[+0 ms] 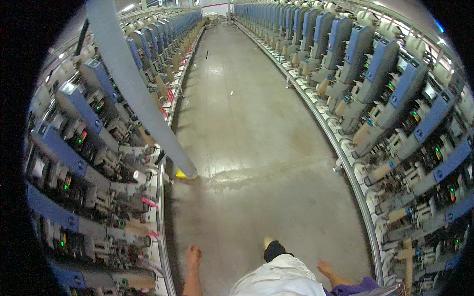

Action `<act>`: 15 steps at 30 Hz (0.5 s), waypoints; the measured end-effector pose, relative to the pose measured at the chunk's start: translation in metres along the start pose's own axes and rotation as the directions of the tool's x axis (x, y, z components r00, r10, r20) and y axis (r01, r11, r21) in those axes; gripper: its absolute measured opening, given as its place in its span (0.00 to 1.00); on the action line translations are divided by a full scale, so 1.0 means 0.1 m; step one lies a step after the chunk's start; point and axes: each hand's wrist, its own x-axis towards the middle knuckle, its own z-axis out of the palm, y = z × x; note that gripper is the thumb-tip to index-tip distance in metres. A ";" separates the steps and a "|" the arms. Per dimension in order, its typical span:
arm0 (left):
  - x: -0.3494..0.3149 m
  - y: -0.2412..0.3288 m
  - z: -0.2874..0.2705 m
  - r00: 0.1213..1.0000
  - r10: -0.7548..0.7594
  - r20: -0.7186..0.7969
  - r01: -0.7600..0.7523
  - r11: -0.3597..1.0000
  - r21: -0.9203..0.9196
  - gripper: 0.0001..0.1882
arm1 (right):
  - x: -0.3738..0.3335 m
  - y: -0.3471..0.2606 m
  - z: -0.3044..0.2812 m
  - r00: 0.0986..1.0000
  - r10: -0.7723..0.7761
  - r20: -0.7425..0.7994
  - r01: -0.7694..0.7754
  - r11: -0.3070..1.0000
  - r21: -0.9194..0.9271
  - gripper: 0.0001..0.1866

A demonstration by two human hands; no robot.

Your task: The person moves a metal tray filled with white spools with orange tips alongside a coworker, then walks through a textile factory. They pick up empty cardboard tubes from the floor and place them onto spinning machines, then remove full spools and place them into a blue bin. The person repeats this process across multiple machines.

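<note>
My left hand (193, 254) hangs low beside the left machine row, its fingers curled in loosely and nothing seen in it. At the lower right, my right hand (326, 269) hangs at my side below a purple sleeve (353, 286), fingers loosely stretched and holding nothing visible. Between them, a white garment or cloth (279, 277) covers my front, and a dark shoe or trouser leg (277, 250) shows beyond it. Neither hand touches a machine. The left is nearest the metal rail (162, 217) along the left row.
Long rows of blue-and-grey yarn winding machines (407, 84) line both sides of a grey floor aisle (247, 123). A thick grey hose (143, 98) with a yellow end (186, 174) hangs down at the left of the aisle. A white yarn cone (139, 176) sits on the left row.
</note>
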 end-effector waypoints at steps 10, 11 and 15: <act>2.43 1.24 2.20 0.970 -0.218 0.102 0.187 0.950 0.250 0.10 | 2.66 -1.49 -0.93 0.970 0.126 0.207 -0.045 0.933 -0.358 0.14; 2.42 1.21 2.23 0.945 -0.174 0.277 0.132 0.978 0.164 0.11 | 3.10 -2.01 -1.00 0.978 0.205 0.034 -0.207 0.976 0.068 0.12; 2.68 1.13 2.30 0.960 -0.281 -0.012 0.225 0.742 0.631 0.14 | 4.56 -4.00 -1.77 0.962 -0.261 0.080 0.188 0.848 0.496 0.20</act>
